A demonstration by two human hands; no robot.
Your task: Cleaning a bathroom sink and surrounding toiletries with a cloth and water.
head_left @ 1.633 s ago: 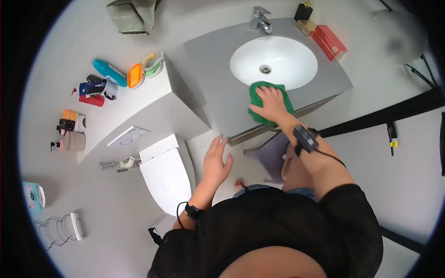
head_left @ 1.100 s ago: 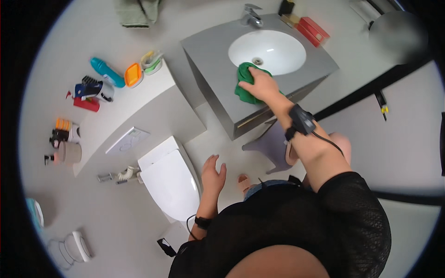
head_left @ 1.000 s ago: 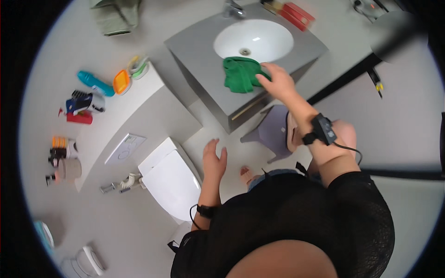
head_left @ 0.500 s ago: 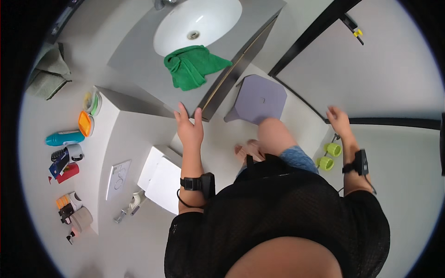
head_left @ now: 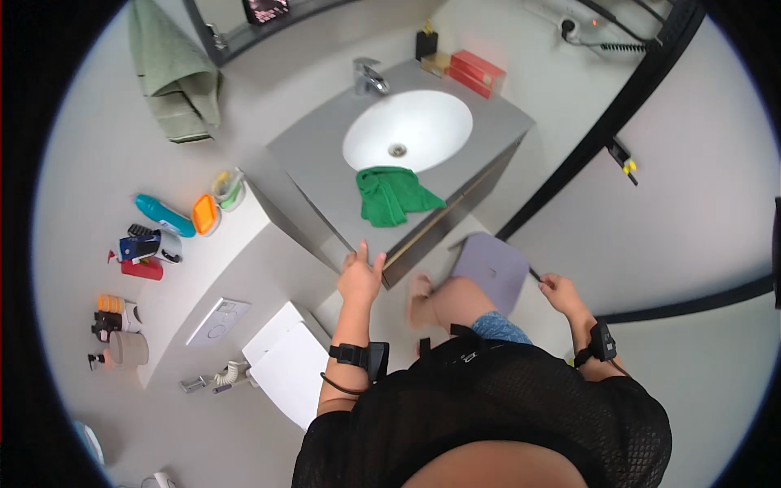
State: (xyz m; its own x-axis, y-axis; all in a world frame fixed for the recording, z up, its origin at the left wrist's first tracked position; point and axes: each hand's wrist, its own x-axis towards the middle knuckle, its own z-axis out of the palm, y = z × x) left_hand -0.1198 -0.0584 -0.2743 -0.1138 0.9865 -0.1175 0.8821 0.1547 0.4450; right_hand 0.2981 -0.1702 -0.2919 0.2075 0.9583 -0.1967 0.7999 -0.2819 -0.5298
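The left hand (head_left: pixel 359 275) rests on the front left corner of the grey vanity counter (head_left: pixel 321 163), fingers a bit spread and bent over the edge, w/ nothing else in its hold; a black band w/ a small device sits on this wrist. The right hand (head_left: pixel 560 291) is low at the right, well apart from the counter, just beside the right edge of a lilac bath mat (head_left: pixel 490 264) on the floor; its fingers are curled, but I cannot tell if they pinch the mat or only touch it. A green cloth (head_left: pixel 392 193) lies crumpled on the counter near the front edge, just in front of the white oval basin (head_left: pixel 408 128), free from both hands. A chrome tap (head_left: pixel 369 77) stands at the back edge, and a red box (head_left: pixel 478 71) is in the back right corner. Left of the vanity is a white ledge (head_left: pixel 203 276); near its back end are an orange sponge holder (head_left: pixel 204 215) and a blue bottle (head_left: pixel 163 215). A white toilet lid (head_left: pixel 286 376) is under the ledge's front edge. A green towel (head_left: pixel 175 73) hangs on the wall at upper left.
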